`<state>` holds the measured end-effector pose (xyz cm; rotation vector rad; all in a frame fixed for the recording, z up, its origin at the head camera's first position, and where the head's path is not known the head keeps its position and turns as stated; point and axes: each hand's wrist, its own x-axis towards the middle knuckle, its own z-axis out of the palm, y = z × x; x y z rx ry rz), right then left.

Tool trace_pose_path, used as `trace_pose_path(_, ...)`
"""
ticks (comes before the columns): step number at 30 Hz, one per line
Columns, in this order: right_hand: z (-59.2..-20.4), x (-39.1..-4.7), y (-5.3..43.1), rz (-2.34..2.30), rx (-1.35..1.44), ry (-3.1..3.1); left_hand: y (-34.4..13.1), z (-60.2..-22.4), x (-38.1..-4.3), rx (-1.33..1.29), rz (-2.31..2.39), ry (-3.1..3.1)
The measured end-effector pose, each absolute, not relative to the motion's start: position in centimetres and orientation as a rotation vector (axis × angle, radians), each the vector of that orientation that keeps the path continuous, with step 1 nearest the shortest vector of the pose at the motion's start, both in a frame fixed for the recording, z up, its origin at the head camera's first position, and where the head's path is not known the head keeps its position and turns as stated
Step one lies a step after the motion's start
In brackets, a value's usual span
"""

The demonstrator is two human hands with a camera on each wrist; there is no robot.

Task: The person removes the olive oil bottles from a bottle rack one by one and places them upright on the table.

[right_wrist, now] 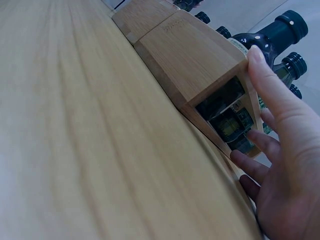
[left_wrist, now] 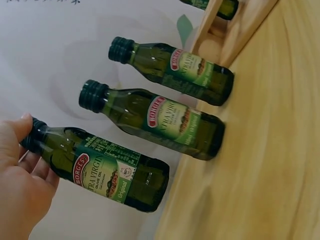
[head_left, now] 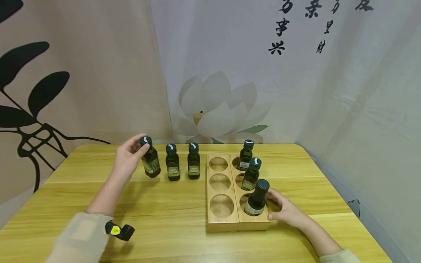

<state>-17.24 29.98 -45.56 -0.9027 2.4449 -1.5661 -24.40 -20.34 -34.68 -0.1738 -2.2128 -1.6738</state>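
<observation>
My left hand (head_left: pixel 127 155) pinches the dark cap of a green olive oil bottle (left_wrist: pixel 107 172), which tilts slightly and appears lifted off the table. To its right stand two similar olive oil bottles (head_left: pixel 173 166) (head_left: pixel 194 164), upright. A wooden bottle rack (head_left: pixel 221 225) has two rows of round holes; bare wood shows inside the left row. Seated in the right row are two olive oil bottles (head_left: pixel 245 155) (head_left: pixel 251 177) and, nearest me, a darker bottle (head_left: pixel 258 197) with a taller cap. My right hand (head_left: pixel 287 212) touches the rack's near right corner, fingers loosely bent along its open side.
Everything stands on a yellow wood-grain table (head_left: pixel 158 219). Behind it hangs a printed cloth (head_left: pixel 223 54) with a lotus and dark characters. A small black device (head_left: pixel 120 231) is strapped at the left sleeve.
</observation>
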Motion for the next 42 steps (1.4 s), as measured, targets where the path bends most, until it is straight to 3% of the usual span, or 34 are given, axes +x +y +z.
trace_pose_path(28, -45.7, -17.4, 29.9, -1.574, -0.922, 2.432, -20.5, -38.4, -24.9, -0.093, -1.619, -2.284)
trace_pose_path(42, -45.4, -17.1, 29.9, -1.571, -0.884, 2.429, -18.7, -34.1, -23.3, -0.245, -1.74, -1.996)
